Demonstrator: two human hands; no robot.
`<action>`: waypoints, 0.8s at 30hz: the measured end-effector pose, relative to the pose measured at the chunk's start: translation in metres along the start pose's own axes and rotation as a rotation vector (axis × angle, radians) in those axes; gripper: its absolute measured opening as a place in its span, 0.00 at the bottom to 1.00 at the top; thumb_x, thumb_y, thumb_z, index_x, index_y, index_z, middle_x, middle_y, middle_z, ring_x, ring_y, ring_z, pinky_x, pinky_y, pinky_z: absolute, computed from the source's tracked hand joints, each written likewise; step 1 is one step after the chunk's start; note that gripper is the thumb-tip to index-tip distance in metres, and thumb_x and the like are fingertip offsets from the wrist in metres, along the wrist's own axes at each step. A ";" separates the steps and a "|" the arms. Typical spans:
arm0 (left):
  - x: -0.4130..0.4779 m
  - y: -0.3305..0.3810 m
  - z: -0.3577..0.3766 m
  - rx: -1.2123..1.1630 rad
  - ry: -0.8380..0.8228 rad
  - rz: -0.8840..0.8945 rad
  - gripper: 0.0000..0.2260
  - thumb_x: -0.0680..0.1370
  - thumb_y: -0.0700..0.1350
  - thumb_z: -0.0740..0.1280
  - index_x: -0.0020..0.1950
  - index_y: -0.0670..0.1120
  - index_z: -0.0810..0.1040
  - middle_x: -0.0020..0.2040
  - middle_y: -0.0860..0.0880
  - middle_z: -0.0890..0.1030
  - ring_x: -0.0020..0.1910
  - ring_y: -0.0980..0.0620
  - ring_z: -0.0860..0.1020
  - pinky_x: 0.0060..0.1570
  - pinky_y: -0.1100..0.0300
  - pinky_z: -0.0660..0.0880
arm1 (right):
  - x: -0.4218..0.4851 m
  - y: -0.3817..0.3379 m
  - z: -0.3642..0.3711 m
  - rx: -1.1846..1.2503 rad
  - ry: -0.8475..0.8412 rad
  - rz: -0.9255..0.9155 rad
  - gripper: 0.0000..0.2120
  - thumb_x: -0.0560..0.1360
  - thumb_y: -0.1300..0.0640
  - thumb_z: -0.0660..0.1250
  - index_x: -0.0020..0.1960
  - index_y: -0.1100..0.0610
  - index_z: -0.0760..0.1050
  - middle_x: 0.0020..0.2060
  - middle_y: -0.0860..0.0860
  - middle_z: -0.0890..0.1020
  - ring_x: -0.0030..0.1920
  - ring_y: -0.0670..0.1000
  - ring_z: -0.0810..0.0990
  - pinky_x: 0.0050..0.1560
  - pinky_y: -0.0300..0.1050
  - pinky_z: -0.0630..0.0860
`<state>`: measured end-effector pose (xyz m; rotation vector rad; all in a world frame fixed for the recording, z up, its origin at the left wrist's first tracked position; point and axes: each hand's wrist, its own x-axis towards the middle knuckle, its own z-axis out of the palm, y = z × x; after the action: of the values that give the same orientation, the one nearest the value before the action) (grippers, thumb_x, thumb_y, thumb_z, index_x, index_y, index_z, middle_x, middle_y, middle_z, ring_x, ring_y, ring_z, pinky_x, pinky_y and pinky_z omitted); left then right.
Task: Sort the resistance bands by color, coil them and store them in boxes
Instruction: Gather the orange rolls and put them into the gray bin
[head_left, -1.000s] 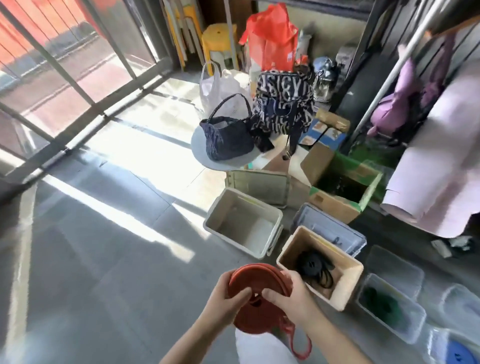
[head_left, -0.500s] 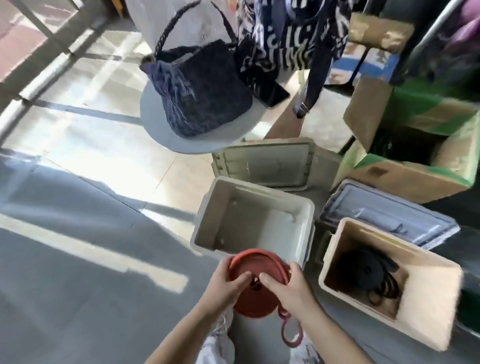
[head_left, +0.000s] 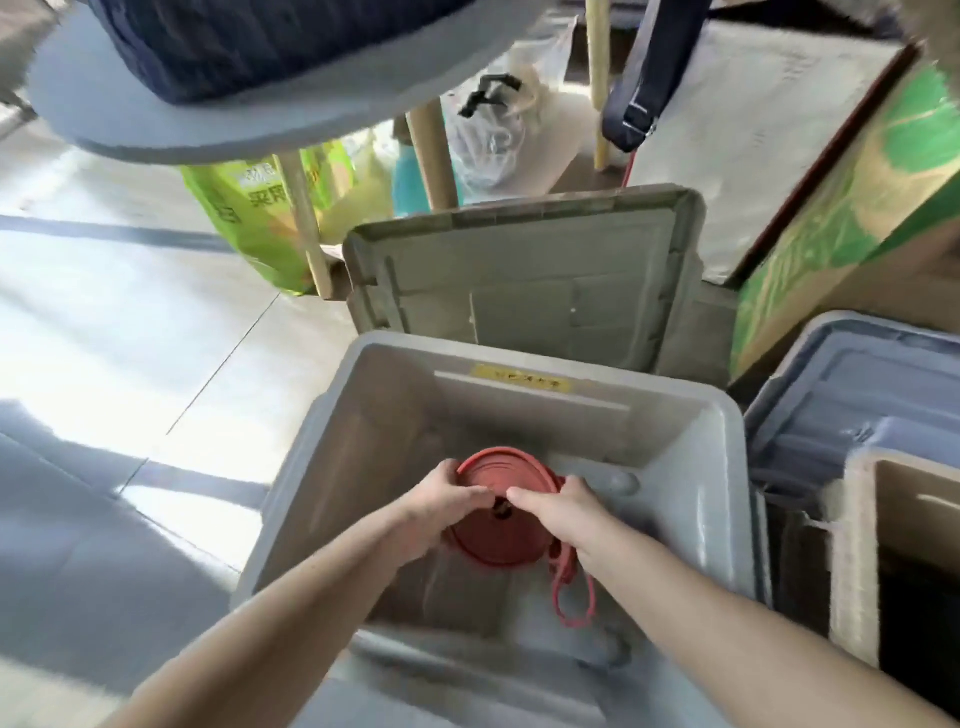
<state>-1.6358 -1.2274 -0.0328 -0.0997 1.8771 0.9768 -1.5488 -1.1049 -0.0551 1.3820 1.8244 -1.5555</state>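
Coiled red band (head_left: 498, 540), held outside the boxes a second ago, is now down inside the grey box (head_left: 727, 467). The left hand (head_left: 441, 512) and right hand (head_left: 563, 512) each keep a pinching grip on it. Judged nearly stored.

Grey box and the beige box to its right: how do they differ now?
Colour: the grey box is pale grey, the beige box tan. Use: the left hand and right hand hold the coiled red band inside the grey box; no hand is at the beige box. View: the grey box's floor shows; the beige box's inside is dark and cut off by the frame. Both stand open-topped.
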 end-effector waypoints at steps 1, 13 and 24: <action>0.011 -0.007 0.000 0.001 -0.010 0.015 0.28 0.53 0.53 0.71 0.51 0.49 0.73 0.52 0.41 0.81 0.50 0.42 0.81 0.50 0.36 0.75 | 0.009 0.003 0.005 -0.003 0.009 0.009 0.38 0.68 0.44 0.73 0.69 0.62 0.62 0.67 0.59 0.71 0.66 0.58 0.71 0.64 0.48 0.69; 0.035 -0.033 0.007 0.437 0.037 0.052 0.28 0.70 0.42 0.74 0.66 0.41 0.67 0.60 0.45 0.75 0.57 0.47 0.75 0.56 0.61 0.71 | 0.013 0.028 0.025 -0.542 0.101 -0.019 0.26 0.71 0.47 0.64 0.67 0.55 0.66 0.67 0.58 0.67 0.68 0.60 0.64 0.67 0.49 0.65; -0.003 0.027 -0.048 0.270 0.299 0.497 0.13 0.75 0.47 0.69 0.58 0.46 0.76 0.53 0.50 0.80 0.42 0.54 0.78 0.36 0.63 0.75 | -0.031 -0.025 -0.032 -0.627 0.200 -0.569 0.24 0.74 0.49 0.65 0.68 0.52 0.66 0.66 0.51 0.67 0.65 0.54 0.70 0.64 0.51 0.69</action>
<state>-1.6817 -1.2418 -0.0051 0.4221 2.3546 1.0651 -1.5466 -1.0868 -0.0068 0.7780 2.6810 -0.9090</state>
